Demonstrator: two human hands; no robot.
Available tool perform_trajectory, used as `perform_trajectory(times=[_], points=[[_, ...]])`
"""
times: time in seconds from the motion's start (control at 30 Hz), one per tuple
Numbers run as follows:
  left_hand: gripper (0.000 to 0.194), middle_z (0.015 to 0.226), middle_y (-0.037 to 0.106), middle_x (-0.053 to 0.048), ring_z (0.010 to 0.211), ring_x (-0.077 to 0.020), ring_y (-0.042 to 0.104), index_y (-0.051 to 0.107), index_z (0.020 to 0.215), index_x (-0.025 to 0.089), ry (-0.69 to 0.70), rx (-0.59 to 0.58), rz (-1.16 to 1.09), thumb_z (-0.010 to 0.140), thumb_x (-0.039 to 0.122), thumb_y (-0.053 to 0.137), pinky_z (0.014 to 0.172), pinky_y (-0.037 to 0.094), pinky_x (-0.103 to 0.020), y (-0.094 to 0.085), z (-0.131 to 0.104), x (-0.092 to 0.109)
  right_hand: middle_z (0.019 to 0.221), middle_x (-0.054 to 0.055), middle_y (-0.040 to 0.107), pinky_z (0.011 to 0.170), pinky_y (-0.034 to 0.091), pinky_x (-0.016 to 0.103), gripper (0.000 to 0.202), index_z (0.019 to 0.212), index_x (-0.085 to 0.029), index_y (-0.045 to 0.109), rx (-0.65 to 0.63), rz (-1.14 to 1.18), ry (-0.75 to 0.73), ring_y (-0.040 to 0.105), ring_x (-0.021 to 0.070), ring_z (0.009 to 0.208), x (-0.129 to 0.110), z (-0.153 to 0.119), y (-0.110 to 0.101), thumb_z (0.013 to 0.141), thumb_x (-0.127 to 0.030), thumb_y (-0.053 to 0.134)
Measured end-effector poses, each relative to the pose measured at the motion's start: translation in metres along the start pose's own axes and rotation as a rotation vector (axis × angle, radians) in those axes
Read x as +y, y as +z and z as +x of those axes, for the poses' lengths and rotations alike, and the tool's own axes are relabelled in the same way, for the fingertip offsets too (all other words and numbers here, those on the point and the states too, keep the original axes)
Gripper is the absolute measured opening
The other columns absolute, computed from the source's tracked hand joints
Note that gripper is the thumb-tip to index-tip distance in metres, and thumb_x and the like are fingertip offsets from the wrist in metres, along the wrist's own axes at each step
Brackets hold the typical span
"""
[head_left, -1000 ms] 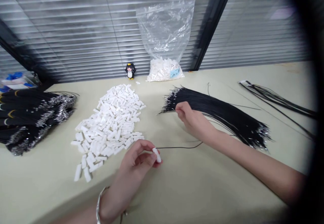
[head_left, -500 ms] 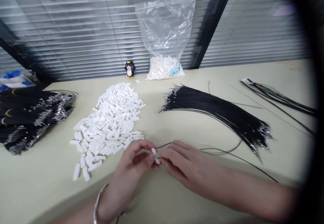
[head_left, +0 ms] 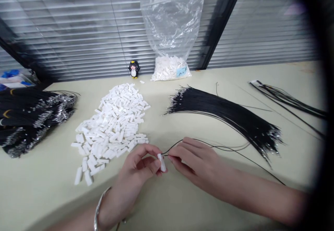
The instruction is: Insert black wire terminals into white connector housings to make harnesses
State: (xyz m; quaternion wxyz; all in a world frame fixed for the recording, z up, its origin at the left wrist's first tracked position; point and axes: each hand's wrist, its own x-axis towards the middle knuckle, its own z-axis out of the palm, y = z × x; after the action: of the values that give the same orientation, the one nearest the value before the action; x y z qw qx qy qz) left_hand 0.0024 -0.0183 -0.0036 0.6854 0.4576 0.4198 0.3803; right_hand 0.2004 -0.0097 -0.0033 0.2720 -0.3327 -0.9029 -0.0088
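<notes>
Left hand: in the head view, the bare left hand [head_left: 142, 168] pinches a small white oblong plastic housing [head_left: 161, 162] between thumb and fingers.
White housing: it sits tilted in that pinch, above the pale table [head_left: 161, 206] and in front of the right fingertips.
First wire: a thin black wire [head_left: 172, 146] runs from the upper end of the housing toward the right hand; it looks already fitted, though the joint is too small to confirm.
Right hand: the bare right hand [head_left: 194, 161] has thumb and forefinger closed on a second black wire [head_left: 166, 155], its short end pointing at the housing.
Second wire: it seems not yet fully seated; whether its tip is inside or just beside the housing, I cannot tell.
White pile: a broad heap of loose white plastic pieces [head_left: 114, 119] lies left of centre, with no wires visible in them, so most appear unworked.
Black bundle: a thick fan of black wires with silvery tips [head_left: 224, 111] lies beyond the right hand, plenty left loose.
Far right: a few black wires [head_left: 289, 98] lie together with a white end, perhaps a joined set.
Back edge: a clear plastic bag [head_left: 171, 39] holds more white pieces.
</notes>
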Motion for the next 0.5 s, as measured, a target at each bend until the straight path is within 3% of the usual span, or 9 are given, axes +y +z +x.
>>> perform_trajectory(times=[0.13,0.5], points=[[0.01,0.076,0.059,-0.001,0.075,-0.0123,0.055,0.055,0.09,0.018,0.01,0.004,0.022,0.083,0.023,0.062,0.07,0.041,-0.023,-0.0007,0.0009,-0.0003,0.078,-0.001,0.054,0.073,0.03,0.027,0.018,0.086,-0.016,0.053,-0.001,-0.096,-0.051,0.039,0.0102,0.072,0.0012,-0.0051,0.0016,0.074,-0.003,0.053],[0.012,0.073,0.061,-0.001,0.072,-0.0112,0.056,0.055,0.087,0.017,-0.016,0.037,0.074,0.081,0.023,0.064,0.068,0.042,-0.022,0.0002,0.0012,0.0001,0.074,0.001,0.052,0.07,0.028,0.029,0.008,0.085,-0.015,0.054,-0.005,-0.155,-0.094,0.038,0.0114,0.072,-0.0011,-0.0003,-0.0034,0.079,-0.01,0.052]])
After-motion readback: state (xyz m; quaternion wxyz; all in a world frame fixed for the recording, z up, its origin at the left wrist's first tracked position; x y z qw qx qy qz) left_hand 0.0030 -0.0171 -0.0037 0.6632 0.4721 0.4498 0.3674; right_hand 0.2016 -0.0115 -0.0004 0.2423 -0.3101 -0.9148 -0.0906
